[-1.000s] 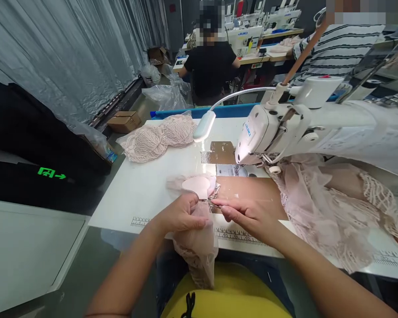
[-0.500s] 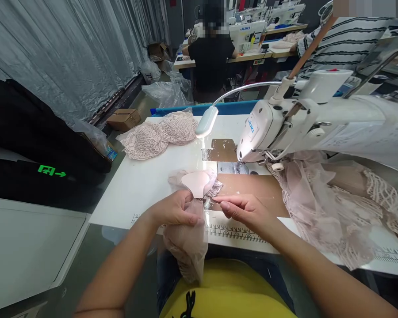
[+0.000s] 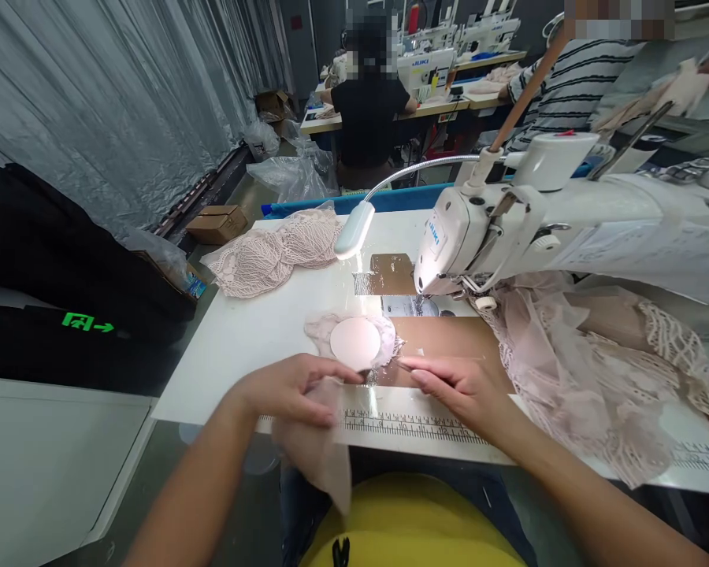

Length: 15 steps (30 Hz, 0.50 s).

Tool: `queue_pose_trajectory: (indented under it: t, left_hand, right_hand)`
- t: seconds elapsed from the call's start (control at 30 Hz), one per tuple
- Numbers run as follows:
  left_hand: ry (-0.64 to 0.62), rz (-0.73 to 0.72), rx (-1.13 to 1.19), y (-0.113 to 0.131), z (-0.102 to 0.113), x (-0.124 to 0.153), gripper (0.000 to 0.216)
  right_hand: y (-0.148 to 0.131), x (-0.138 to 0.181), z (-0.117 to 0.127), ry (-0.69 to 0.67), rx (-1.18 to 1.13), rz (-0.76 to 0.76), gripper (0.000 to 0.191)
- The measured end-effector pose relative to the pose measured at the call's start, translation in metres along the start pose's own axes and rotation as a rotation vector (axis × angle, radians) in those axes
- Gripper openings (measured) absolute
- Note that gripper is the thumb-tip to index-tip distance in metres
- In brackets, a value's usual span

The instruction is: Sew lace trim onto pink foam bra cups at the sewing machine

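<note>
Beige mesh (image 3: 319, 457), closed box (image 3: 216, 226) beyond

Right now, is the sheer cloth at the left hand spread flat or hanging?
Hanging: the sheer cloth droops from the left hand past the edge of the white table, its tip blurred.

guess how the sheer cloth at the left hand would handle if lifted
The sheer cloth would likely flop: it hangs limply from the left hand, past the edge of the table. It is probably light, since it looks thin.
</note>
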<state>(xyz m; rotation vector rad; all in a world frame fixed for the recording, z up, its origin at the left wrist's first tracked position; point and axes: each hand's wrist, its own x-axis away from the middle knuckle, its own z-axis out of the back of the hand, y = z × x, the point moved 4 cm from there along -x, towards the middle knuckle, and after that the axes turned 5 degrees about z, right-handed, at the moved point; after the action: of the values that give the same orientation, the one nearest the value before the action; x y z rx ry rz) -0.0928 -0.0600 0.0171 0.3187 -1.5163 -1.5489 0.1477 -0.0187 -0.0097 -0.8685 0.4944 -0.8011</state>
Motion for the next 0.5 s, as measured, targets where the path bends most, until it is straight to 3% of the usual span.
queue_pose_trajectory:
  t: [0.03,0.07,0.13,0.2,0.27,0.37,0.43,0.5]
  left_hand:
    - [0.053,0.071,-0.064,-0.002,0.015,0.008,0.052]
    - [0.191,0.154,-0.132,-0.005,0.034,0.016,0.051]
    - [0.573,0.261,-0.341,-0.005,0.071,0.030,0.057]
    - [0.843,0.289,-0.596,-0.001,0.088,0.037,0.069]
    - [0.833,0.245,-0.789,0.002,0.077,0.029,0.083]
    - [0.503,0.077,-0.876,-0.003,0.021,0.000,0.093]
    - [0.359,-0.050,-0.882,-0.009,-0.019,-0.020,0.081]
    - [0.469,-0.103,-0.871,-0.015,-0.043,-0.033,0.054]
  right_hand:
    - [0.012,0.006,0.010,0.050,0.156,-0.001,0.042]
    - [0.025,0.013,0.020,0.089,0.323,-0.006,0.043]
    - [0.049,0.023,0.039,0.194,0.654,0.037,0.044]
    - [0.070,0.030,0.053,0.293,0.865,0.071,0.046]
    - [0.084,0.032,0.062,0.332,0.957,0.093,0.046]
    - [0.086,0.033,0.067,0.378,0.988,0.117,0.045]
    - [0.075,0.035,0.060,0.388,0.971,0.161,0.043]
    - [0.058,0.038,0.039,0.326,0.914,0.222,0.042]
